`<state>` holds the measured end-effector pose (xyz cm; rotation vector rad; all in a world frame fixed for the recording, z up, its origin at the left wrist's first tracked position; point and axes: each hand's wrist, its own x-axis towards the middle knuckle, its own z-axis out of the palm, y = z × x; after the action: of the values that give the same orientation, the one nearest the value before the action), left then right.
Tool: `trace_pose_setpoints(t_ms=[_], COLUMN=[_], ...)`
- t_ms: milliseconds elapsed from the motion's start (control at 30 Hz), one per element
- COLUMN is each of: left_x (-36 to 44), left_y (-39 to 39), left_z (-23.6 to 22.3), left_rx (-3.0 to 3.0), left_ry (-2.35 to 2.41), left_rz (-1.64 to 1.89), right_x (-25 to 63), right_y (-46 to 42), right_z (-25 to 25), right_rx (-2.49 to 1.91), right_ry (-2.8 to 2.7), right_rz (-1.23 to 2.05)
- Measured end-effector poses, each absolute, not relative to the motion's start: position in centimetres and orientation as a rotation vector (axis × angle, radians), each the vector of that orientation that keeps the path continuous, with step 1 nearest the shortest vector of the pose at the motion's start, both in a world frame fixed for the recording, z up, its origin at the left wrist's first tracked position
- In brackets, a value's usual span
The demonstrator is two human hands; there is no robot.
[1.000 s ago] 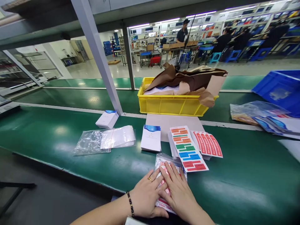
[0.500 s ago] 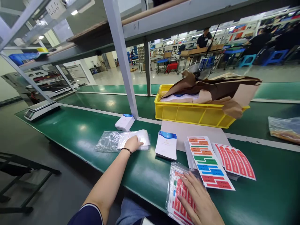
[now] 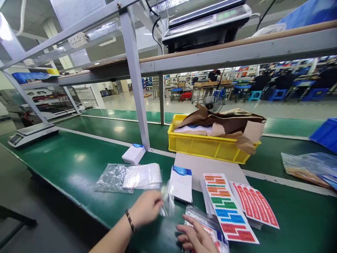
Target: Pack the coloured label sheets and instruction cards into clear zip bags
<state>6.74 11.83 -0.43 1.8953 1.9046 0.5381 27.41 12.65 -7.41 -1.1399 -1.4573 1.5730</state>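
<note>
My left hand (image 3: 147,208), with a beaded bracelet at the wrist, is closed on the edge of a clear plastic bag (image 3: 168,200) that is smeared by motion. Behind it lies a pile of clear plastic bags (image 3: 143,175) on a larger clear wrapper (image 3: 112,178). My right hand (image 3: 196,236) hovers at the near edge, fingers apart and nothing gripped. Partly under it is a filled bag of printed sheets (image 3: 210,225). Close by are a stack of white cards with blue tops (image 3: 181,184), a multicoloured label sheet (image 3: 229,207) and red-printed label sheets (image 3: 255,203).
A yellow crate (image 3: 207,147) with brown paper stands behind a cardboard sheet (image 3: 210,168). Another white card stack (image 3: 133,154) sits near the shelf post (image 3: 137,84). A scale (image 3: 33,133) is far left on the green bench (image 3: 71,161); a bagged bundle (image 3: 308,170) lies right.
My left hand has come from the bag pile towards me with one clear bag. My right hand has shifted lower on the filled bag, and the view has tilted upward.
</note>
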Motion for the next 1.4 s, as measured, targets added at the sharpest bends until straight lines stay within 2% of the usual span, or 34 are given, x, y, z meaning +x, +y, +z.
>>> trace_pose_setpoints(t_ms=[67, 100, 200, 300, 433, 533, 767, 1000, 1400], left_x=[9.6, 10.7, 12.9, 13.7, 14.4, 14.8, 14.7, 14.7, 14.5], left_y=[10.1, 9.5, 9.1, 9.8, 10.6, 10.7, 10.1, 10.4, 9.9], left_z=[-1.4, -2.0, -3.6, -4.5, -5.0, -5.0, -3.5, -3.1, -3.9], left_rx=[1.907, 1.901, 1.724, 1.464, 1.175, 1.074, 1.199, 1.363, 1.450], left_ry=[1.786, 1.721, 1.622, 1.531, 1.479, 1.448, 1.484, 1.511, 1.490], left_rz=[0.522, 0.510, 0.596, 0.830, 0.976, 1.045, 1.162, 1.134, 1.129], right_x=[26.4, 26.2, 27.0, 28.3, 28.8, 28.6, 29.0, 28.9, 28.9], right_y=[13.4, 13.7, 14.3, 14.2, 13.5, 12.9, 12.9, 13.4, 13.3], right_z=[-7.5, -7.6, -8.1, -8.6, -8.4, -6.8, -2.1, -1.2, -1.8], right_rx=[-1.147, -1.149, -1.123, -0.983, -0.838, -0.845, -0.930, -0.972, -0.985], right_ry=[-1.434, -1.530, -1.922, -2.171, -2.367, -2.360, -2.293, -2.416, -2.376], right_rz=[1.704, 1.651, 1.093, 0.520, 0.240, 0.329, 0.866, 0.780, 0.920])
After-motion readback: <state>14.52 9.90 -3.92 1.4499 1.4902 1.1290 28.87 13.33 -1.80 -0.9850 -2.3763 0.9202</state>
